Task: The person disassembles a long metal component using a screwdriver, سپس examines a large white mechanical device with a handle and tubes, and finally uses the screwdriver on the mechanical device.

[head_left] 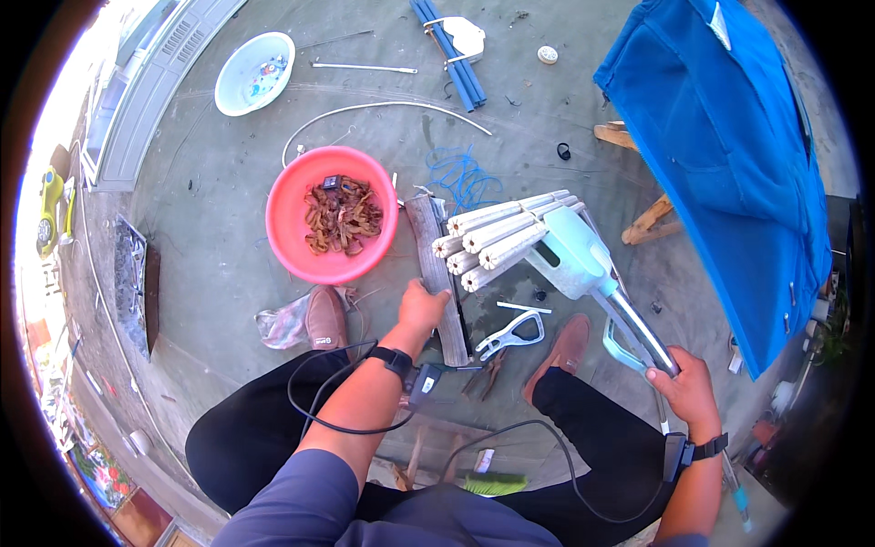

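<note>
My right hand [688,387] is closed around the shiny metal pole [643,330] of what looks like a squeeze mop. Its light-blue plastic head [581,255] lies against a bundle of pale ribbed tubes [506,237] with dark holes in their ends. Between my feet, my left hand [425,308] is closed on the left edge of a weathered wooden board [428,242], the thumb lying over it. A dark strip runs along that board's right side. Right of the board lies a white and light-blue plastic frame [512,335]. The left fingertips are partly hidden.
A red basin [283,246] holds brown, crumpled pieces and a small dark box. Behind it are a white basin [228,82], a curved pale hose [383,104] and a blue rod bundle [453,55]. Blue fabric [706,146] over wooden legs stands at right. Cables hang from both wrists.
</note>
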Demonstrator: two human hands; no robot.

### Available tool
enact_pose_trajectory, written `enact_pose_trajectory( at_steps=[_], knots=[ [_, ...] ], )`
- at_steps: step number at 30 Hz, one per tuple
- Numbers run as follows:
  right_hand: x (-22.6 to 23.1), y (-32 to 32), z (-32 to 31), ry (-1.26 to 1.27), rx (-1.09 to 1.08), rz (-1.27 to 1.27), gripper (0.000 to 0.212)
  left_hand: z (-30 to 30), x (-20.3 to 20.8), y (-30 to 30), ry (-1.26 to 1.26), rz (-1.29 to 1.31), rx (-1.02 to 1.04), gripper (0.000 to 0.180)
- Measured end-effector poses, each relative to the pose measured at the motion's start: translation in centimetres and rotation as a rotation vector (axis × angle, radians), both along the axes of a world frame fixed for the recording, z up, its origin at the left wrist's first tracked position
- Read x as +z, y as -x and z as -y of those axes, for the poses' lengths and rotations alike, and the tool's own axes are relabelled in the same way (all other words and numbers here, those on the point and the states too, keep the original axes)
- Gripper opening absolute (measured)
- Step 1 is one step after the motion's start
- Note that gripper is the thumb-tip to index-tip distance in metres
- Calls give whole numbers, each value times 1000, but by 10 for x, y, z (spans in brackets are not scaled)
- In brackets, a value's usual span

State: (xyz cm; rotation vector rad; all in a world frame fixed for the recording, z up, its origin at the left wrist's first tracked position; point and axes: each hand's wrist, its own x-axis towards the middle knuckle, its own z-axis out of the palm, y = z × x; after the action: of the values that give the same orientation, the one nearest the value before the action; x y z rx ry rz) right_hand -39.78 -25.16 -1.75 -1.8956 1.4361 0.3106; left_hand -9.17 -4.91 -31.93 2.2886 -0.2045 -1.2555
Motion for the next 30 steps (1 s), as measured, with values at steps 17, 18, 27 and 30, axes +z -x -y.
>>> enact_pose_trajectory(
  at_steps=[17,18,27,30],
  knots=[
    [9,-3,26,197,165,-102,34,-18,-76,-3,282,-305,396,49],
    [8,2,25,229,180,-89,35,-8,-45,-10,265,-305,367,46],
    [17,4,16,452,200,-102,46,27,59,-59,358,-408,184,39],
    [20,7,12,519,214,-90,47,31,81,-72,445,-432,148,40]
  ],
)
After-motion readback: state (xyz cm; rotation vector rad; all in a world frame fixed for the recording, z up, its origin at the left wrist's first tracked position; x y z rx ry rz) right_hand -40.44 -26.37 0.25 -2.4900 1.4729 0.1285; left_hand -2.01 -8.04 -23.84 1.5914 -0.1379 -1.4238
